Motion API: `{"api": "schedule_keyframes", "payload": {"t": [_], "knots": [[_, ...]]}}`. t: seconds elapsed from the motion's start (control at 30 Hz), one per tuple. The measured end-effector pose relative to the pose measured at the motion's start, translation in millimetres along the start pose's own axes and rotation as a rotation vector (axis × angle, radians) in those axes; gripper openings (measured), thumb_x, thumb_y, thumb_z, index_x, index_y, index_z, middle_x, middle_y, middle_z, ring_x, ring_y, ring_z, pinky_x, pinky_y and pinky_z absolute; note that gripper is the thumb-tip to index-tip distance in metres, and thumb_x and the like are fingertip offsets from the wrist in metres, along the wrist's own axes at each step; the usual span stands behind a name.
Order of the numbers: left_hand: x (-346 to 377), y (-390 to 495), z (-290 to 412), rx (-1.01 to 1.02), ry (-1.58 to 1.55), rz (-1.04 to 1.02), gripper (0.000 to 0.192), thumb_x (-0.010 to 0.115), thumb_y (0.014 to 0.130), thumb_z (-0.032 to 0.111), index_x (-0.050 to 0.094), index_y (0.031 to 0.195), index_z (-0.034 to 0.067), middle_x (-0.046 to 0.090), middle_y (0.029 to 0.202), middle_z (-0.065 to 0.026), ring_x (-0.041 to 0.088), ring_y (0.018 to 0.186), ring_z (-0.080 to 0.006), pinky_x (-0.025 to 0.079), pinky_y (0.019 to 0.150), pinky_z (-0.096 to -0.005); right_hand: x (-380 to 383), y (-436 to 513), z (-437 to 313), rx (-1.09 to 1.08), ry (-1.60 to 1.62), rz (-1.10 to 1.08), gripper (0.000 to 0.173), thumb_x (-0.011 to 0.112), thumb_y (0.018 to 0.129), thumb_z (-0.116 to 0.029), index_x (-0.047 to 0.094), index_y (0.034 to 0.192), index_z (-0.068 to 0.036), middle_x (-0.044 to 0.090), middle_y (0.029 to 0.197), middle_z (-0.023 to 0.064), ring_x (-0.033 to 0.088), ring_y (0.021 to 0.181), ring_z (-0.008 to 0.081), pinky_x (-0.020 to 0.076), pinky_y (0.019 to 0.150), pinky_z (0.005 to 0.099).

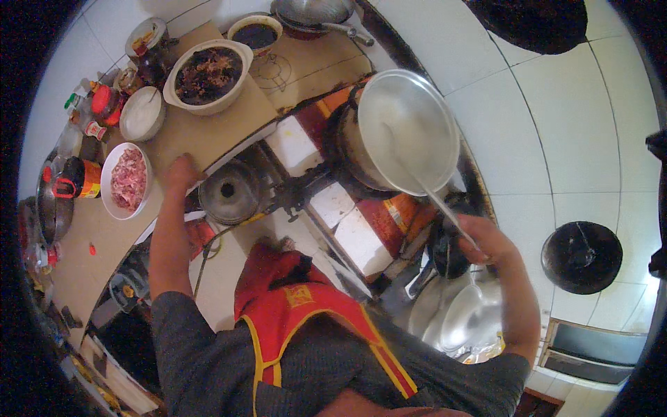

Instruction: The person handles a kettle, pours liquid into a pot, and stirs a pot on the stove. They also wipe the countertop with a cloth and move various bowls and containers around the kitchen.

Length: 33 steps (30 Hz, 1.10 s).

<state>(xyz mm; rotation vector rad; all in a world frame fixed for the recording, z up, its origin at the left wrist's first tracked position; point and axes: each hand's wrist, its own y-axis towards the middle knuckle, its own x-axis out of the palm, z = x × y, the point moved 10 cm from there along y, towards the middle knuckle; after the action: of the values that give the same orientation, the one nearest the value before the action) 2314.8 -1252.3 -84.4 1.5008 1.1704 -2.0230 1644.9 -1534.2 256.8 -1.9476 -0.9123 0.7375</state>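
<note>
My left hand (182, 171) rests at the counter's edge, blurred, with no object visible in it; how its fingers lie is unclear. Beside it stands a white bowl of raw chopped meat (128, 180). Out to the right, my right hand (480, 241) grips the long metal handle of a utensil (449, 212). That handle crosses the rim of a wide metal basin (417, 83) and reaches inside; its far end is indistinct among pale contents. The basin sits over a dark round pot or stove opening (346, 143), which it partly hides.
A casserole of dark food (208, 78), a bowl of white contents (141, 113), a bowl of dark liquid (255, 35) and jars (107, 100) line the counter (177, 140). A round burner (227, 190) stands below. Metal lids (469, 318) lie near my right elbow.
</note>
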Motion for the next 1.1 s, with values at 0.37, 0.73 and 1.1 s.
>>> {"api": "schedule_keyframes", "payload": {"t": [0.37,0.73,1.1], "knots": [[-41,-26,26,0.029,0.025,0.026,0.072,0.092,0.066,0.043,0.064,0.122,0.007,0.068,0.124,-0.0194,0.065,0.118,-0.0373,0.053,0.099,-0.0488,10,35,-71,-0.199,-1.586,0.678,0.066,0.056,0.101,-0.018,0.03,0.161,-0.021,0.071,0.096,0.0224,0.074,0.087,0.0372,0.0606,0.073,0.0502],[-19,-12,8,0.056,-0.087,0.111,0.075,0.093,0.063,0.039,0.063,0.123,0.005,0.068,0.122,-0.0212,0.065,0.116,-0.038,0.053,0.1,-0.0483,-19,5,-49,-0.102,-1.376,0.671,0.058,0.054,0.101,-0.017,0.038,0.157,-0.015,0.072,0.1,0.0268,0.074,0.091,0.0409,0.058,0.077,0.0551],[-25,-20,15,0.012,-0.077,0.066,0.069,0.092,0.066,0.04,0.065,0.12,0.006,0.066,0.129,-0.0181,0.066,0.116,-0.0359,0.054,0.1,-0.048,-2,-43,-45,0.089,-0.372,0.203,0.046,0.053,0.108,-0.031,0.051,0.15,-0.013,0.055,0.064,0.0,0.046,0.042,0.008,0.0386,0.036,0.0253]]}}
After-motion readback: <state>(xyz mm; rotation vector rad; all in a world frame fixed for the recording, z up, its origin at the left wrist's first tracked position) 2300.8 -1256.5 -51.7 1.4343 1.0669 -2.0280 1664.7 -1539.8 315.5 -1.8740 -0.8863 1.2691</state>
